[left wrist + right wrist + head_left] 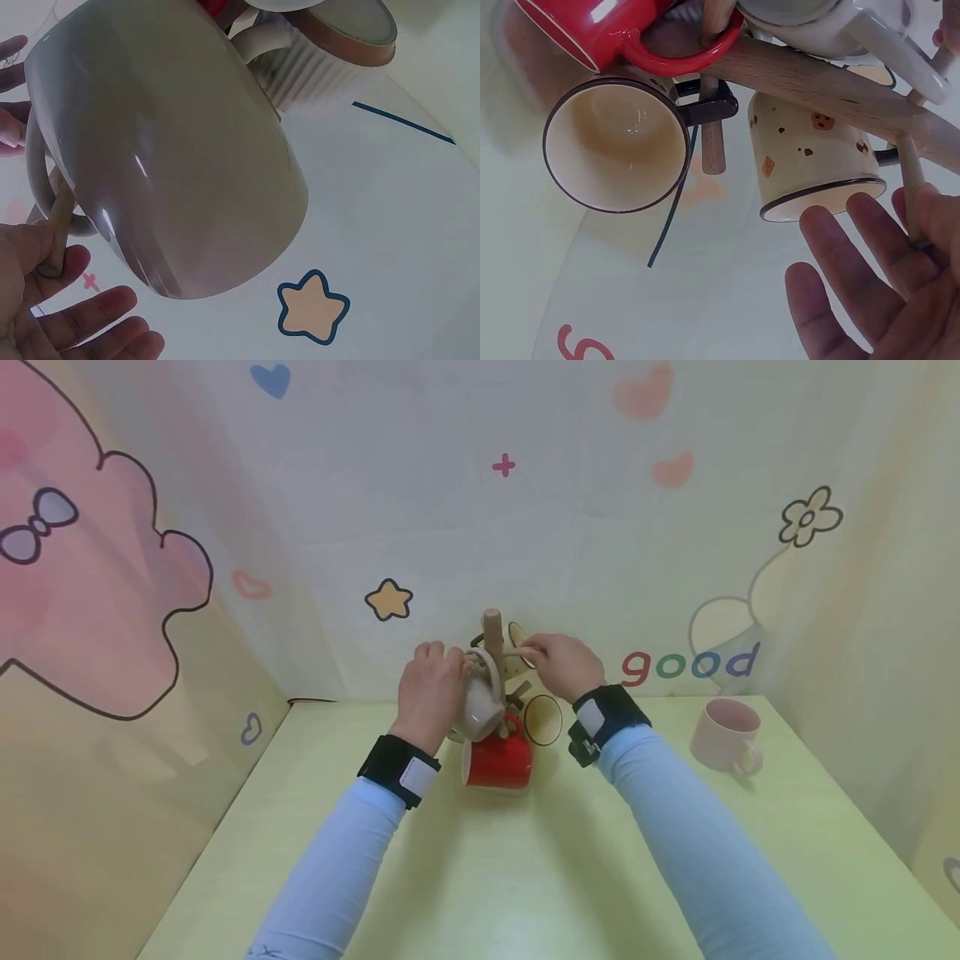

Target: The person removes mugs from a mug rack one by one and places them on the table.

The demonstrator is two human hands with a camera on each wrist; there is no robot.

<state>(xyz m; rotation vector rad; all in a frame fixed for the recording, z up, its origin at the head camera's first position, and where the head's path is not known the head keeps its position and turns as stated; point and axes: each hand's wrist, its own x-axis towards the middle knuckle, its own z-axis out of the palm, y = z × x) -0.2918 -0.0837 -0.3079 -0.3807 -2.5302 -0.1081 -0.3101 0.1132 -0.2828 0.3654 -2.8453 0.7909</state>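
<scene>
A wooden mug tree (492, 631) stands at the back of the table with several mugs hanging from it. My left hand (432, 693) pinches the end of one peg (58, 251) between thumb and forefinger, its other fingers extended. A glossy grey-white mug (172, 150) hangs by its handle on that peg. On the opposite side, my right hand (567, 668) pinches another peg (909, 169). Behind this peg hangs a spotted cream mug (810, 146). Below are a red mug (498, 764) and a dark-rimmed cream mug (615, 150).
A pink mug (723, 735) stands upright on the pale table (300, 860), far right. A ribbed mug with a brown rim (322, 71) shows near the grey-white one. Printed cloth (450, 510) hangs close behind the mug tree and along both sides.
</scene>
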